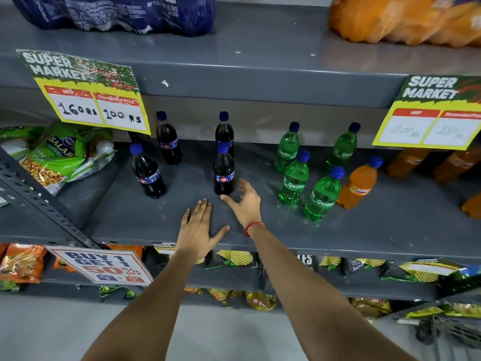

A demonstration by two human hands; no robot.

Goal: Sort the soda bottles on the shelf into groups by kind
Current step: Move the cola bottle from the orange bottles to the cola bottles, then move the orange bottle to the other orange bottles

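Note:
Several dark cola bottles with blue caps stand on the grey shelf [145,220]: one at front left [148,175], one behind it [168,139], and two in a line at the middle [223,173], [224,131]. Right of them stand several green Sprite bottles [294,181], [322,196], and beside those an orange Fanta bottle [360,186]. More orange bottles [408,162] stand at the far right. My left hand [199,227] lies flat on the shelf, holding nothing. My right hand [244,201] is open, fingers spread just right of the front middle cola bottle, not gripping it.
A green snack bag [57,155] lies at the shelf's left end beside a slanted metal upright [39,201]. Price signs [91,95], [432,113] hang from the shelf above. Snack packets fill the lower shelves. A cart [453,332] stands at the bottom right.

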